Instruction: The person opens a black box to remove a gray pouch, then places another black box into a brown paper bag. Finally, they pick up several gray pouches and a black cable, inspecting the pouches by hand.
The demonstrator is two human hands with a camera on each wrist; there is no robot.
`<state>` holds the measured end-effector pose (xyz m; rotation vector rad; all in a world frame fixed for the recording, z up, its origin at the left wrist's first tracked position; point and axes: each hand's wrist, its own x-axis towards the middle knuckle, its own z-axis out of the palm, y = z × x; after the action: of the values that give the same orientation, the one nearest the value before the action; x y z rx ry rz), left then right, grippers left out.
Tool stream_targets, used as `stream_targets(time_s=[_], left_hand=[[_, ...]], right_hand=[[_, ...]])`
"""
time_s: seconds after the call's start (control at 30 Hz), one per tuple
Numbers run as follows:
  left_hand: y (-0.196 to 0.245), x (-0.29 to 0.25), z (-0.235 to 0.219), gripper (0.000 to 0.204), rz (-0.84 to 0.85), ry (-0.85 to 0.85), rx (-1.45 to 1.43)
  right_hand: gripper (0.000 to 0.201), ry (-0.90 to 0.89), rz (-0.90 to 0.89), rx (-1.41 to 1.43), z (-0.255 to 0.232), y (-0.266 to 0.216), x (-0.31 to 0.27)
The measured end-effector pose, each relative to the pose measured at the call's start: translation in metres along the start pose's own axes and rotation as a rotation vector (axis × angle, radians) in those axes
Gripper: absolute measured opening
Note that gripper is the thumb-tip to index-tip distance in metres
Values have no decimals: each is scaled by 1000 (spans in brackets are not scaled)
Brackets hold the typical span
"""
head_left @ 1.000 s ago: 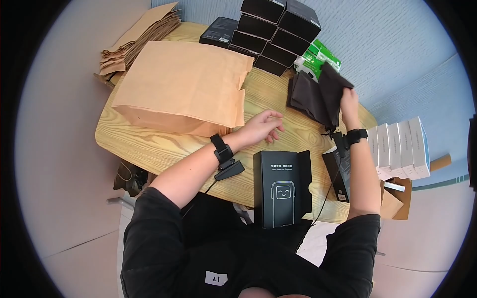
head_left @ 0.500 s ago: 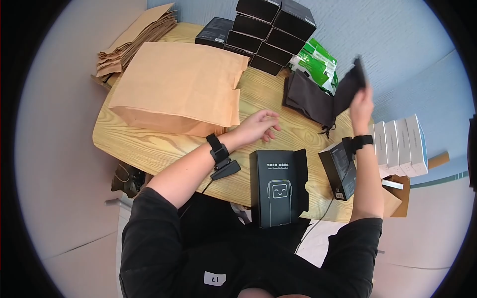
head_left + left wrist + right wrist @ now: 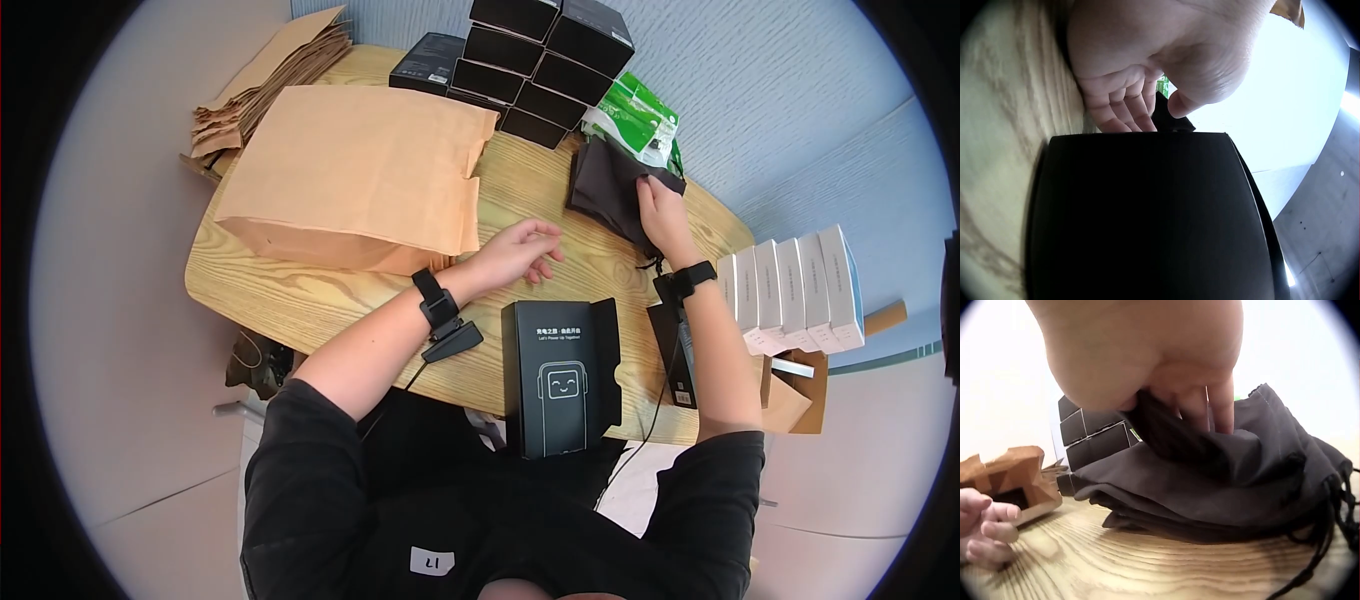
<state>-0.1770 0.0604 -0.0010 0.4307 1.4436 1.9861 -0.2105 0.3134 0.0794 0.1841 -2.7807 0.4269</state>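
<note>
My right hand (image 3: 667,217) grips a fold of a dark drawstring pouch (image 3: 603,188) at the table's back right. In the right wrist view the pouch fabric (image 3: 1179,487) bunches up between thumb and fingers, above several flat layers of the same cloth, with cords trailing at its right end. Idle on the tabletop, my left hand (image 3: 515,255) lies on its side with loosely bent fingers and nothing in them. Close in front of it lies a black printed box (image 3: 557,385), a side flap folded out; its dark end (image 3: 1141,206) fills much of the left wrist view.
A large brown paper bag (image 3: 350,170) lies left of centre, a stack of folded paper bags (image 3: 270,85) behind it. Black boxes (image 3: 540,80) are piled at the back beside a green packet (image 3: 640,110). White boxes (image 3: 795,290) stand at right, near another black box (image 3: 672,360).
My right hand first lifted a dark cloth pouch up and to the right, then brought it back down and left onto the pile. My left hand has stayed put.
</note>
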Motion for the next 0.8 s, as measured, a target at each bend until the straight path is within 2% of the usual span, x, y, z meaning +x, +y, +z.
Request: stream_targets(time_s=[0.03, 0.1, 0.17, 0.2, 0.23, 0.3, 0.37, 0.4, 0.43, 0.47, 0.5, 0.57, 0.6, 0.73, 0.8], left_hand=[[0, 0, 0, 36, 1, 1, -2], [-1, 1, 0, 35, 2, -2, 7], [-1, 0, 0, 35, -7, 1, 1], [0, 0, 1, 35, -14, 4, -6], [1, -1, 1, 35, -15, 1, -5], [4, -1, 2, 35, -32, 16, -2], [4, -1, 2, 34, -25, 8, -3], [3, -2, 2, 34, -23, 6, -3], [3, -2, 1, 34, -20, 7, -7], [2, -1, 1, 34, -16, 5, -8], [2, -1, 1, 34, -13, 1, -8], [2, -2, 2, 33, -14, 1, -9], [2, -1, 2, 33, -14, 0, -9], [1, 0, 2, 33, -10, 2, 4], [2, -1, 1, 33, -14, -2, -1]], right_hand=[[25, 51, 36, 85, 0, 1, 2], [27, 47, 46, 76, -1, -7, 1], [30, -5, -64, -28, -6, -28, -4], [38, -174, -58, -2, -3, -26, -3], [45, -181, -197, 45, 2, -25, -4], [44, -235, -183, 136, -4, -23, -7], [33, -217, -60, 295, -12, 3, 6], [28, -64, 82, 310, -22, 5, 7], [29, 111, 140, 206, -16, 38, 13], [32, 151, 166, 36, -20, 61, 16], [32, 151, 165, 35, -28, 60, 15], [35, -246, 635, 106, -43, 58, 8], [34, -285, 688, 173, -42, 61, 5], [31, -328, 665, 199, -32, 70, -4], [27, -262, 629, 199, -30, 74, -2]])
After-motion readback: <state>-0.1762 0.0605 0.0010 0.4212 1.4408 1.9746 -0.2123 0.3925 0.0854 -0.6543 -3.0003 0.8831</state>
